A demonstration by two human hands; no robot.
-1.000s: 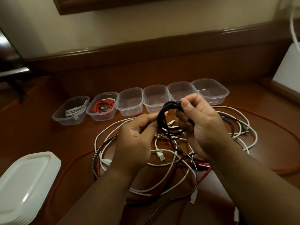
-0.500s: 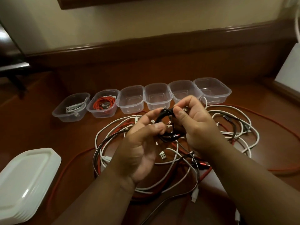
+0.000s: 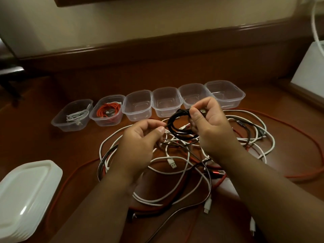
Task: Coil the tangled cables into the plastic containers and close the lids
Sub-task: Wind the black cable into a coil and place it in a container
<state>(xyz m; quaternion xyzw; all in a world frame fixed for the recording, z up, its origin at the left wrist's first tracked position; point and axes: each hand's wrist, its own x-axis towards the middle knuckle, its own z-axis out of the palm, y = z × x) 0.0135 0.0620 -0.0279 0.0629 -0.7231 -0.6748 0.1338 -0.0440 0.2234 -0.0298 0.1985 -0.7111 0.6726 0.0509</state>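
A dark reddish-brown wooden floor (image 3: 52,146) runs up to a wooden skirting board and a cream wall. We look down on two bare forearms reaching forward over a heap of tangled cables (image 3: 184,165), white, black and red, spread loosely on the floor.

Our right hand (image 3: 210,127) has its fingers curled round a small black cable coil (image 3: 177,128), gripping it at the upper right edge with the thumb pressed on top. Our left hand (image 3: 140,137) pinches the same black cable between thumb and forefinger at the coil's left side, the other fingers curled in. The coil is held up above the heap, just in front of the containers.

Beyond the hands stands a row of six clear plastic containers (image 3: 138,106), all open, side by side. The leftmost holds a coiled white cable (image 3: 77,116); the next holds a coiled red cable (image 3: 108,111); we see nothing in the other four. At the lower left lies a stack of white lids (image 3: 26,195). A long red cable (image 3: 298,137) loops wide round the heap.
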